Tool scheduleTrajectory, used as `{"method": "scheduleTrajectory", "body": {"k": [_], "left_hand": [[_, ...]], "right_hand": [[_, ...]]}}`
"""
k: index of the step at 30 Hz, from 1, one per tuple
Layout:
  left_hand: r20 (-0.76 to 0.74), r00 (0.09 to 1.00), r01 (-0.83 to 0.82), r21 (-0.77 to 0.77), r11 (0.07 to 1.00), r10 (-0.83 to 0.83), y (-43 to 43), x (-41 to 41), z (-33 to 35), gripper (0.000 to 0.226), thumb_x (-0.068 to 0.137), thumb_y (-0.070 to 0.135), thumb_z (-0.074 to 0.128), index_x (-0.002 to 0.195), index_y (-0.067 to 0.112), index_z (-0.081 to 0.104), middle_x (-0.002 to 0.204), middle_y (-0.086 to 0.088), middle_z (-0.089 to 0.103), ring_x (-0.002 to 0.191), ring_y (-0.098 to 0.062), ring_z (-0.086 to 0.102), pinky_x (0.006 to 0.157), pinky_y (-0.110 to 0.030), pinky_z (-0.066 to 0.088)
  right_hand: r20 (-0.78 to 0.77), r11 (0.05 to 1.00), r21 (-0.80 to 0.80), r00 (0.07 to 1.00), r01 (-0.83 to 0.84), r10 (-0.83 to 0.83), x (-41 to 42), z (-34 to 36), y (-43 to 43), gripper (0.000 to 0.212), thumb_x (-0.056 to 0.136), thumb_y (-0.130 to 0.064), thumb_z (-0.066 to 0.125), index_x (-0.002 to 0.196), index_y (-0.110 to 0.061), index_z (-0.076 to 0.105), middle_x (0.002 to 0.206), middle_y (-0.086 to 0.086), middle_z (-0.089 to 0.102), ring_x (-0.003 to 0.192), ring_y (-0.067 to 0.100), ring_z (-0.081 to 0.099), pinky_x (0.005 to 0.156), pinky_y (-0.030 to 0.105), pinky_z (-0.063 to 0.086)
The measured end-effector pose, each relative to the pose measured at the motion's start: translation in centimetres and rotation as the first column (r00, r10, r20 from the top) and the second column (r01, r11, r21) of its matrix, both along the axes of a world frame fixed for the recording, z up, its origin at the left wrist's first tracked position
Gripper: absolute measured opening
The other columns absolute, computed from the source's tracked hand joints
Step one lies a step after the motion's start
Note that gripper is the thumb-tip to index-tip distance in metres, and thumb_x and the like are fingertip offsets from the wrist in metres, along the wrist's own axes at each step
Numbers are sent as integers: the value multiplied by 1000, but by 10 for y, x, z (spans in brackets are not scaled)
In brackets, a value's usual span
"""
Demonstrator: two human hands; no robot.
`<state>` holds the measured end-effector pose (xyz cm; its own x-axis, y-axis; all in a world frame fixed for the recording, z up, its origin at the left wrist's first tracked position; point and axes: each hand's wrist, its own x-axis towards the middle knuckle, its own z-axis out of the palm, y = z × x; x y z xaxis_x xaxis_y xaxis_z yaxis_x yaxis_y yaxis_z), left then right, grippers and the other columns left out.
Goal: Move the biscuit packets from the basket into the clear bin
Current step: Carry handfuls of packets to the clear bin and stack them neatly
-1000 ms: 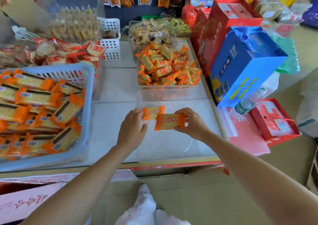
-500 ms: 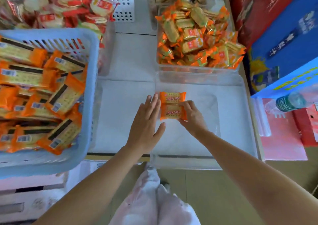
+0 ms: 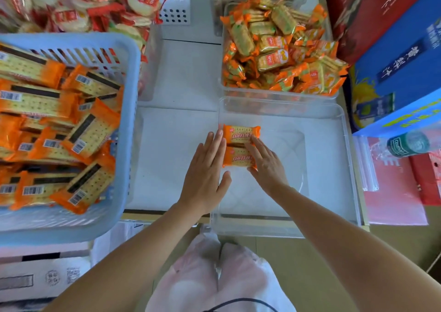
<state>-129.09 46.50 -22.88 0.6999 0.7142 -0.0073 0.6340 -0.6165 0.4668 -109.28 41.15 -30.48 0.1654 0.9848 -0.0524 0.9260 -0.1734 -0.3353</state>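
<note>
The left fingers [image 3: 216, 142] lie straight and close together, thumb splayed, their edge against the left ends of two packets [image 3: 240, 134]. The right fingers [image 3: 257, 147] are stretched out flat too, resting on the right end of the near packet with the tip of one reaching the far packet. I cannot tell where the right thumb is. So the left hand [image 3: 205, 175] and right hand [image 3: 266, 165] seem to be squaring the pair between them rather than gripping it. Both packets lie flat, side by side and touching, label up, on the floor of the bin [image 3: 347, 168] at centre frame, tight to its left wall. The rest of the bin floor shows bare. The basket [image 3: 133, 92] at the left of the frame holds a heap of the same orange packets. The step in hand looks like laying the first row, so the job is barely started. The next move calls for lifting both hands off without nudging the pair, reaching left into the basket, and setting new packets in line beside these.
</note>
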Motion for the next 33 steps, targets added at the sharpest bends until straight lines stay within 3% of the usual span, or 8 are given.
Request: {"method": "scheduleTrajectory", "body": {"k": [4,8,13,16,19,25,29,33], "left_hand": [[-51,999,10,23,1000,-9,1,0,0,67,94,38,21,153,9,9,162,-4,-3,149,-19,-4,121,-41,8],[-130,991,20,63,998,-11,1,0,1,69,94,44,14,154,12,1,162,-1,-9,149,-19,-7,121,-39,3],[-186,982,-30,71,997,42,-7,3,17,63,99,36,32,153,10,10,162,-5,-1,149,-25,9,117,-46,25],[-52,994,-90,155,984,99,-22,0,52,47,94,22,49,140,13,46,153,-8,34,120,-24,56,84,-36,53],[152,980,-169,315,934,126,-33,-13,94,34,87,20,42,111,12,65,110,-6,62,83,-22,63,59,-33,52],[383,867,-479,458,749,320,-32,-95,153,17,85,4,50,94,6,65,87,-9,58,73,-25,55,62,-39,44],[326,815,-579,484,656,478,-29,-182,157,19,87,7,49,96,7,65,90,-9,57,80,-26,53,67,-39,42],[222,717,-671,477,568,660,-20,-277,145,27,90,21,44,104,13,65,108,-8,60,104,-30,55,82,-45,43]], "right_hand": [[57,999,47,998,-12,9,1,1,7,68,68,-12,82,128,-20,51,142,15,45,123,37,46,94,50,45],[58,998,-38,997,-57,59,10,4,14,66,74,-20,79,133,-22,50,147,13,36,127,35,39,101,49,38],[-46,994,-30,993,-110,108,16,30,20,74,76,-40,75,140,-22,41,144,8,37,131,30,33,106,44,27],[-311,987,151,945,-56,101,11,77,36,47,88,-28,65,131,-15,50,129,4,53,108,22,57,94,44,46],[-524,949,316,832,-8,182,-11,150,63,26,92,-23,52,116,-16,56,96,1,65,75,16,65,70,44,54],[-620,876,447,642,-184,451,-111,256,98,14,97,-8,49,104,-13,59,82,10,66,63,8,63,61,21,49],[-477,743,435,570,-508,669,-196,262,111,11,94,-13,57,99,-20,62,74,3,62,60,14,61,62,35,51],[-383,657,379,536,-652,753,-279,254,124,8,92,-20,60,99,-20,65,82,-3,66,62,12,58,62,33,50]]}}
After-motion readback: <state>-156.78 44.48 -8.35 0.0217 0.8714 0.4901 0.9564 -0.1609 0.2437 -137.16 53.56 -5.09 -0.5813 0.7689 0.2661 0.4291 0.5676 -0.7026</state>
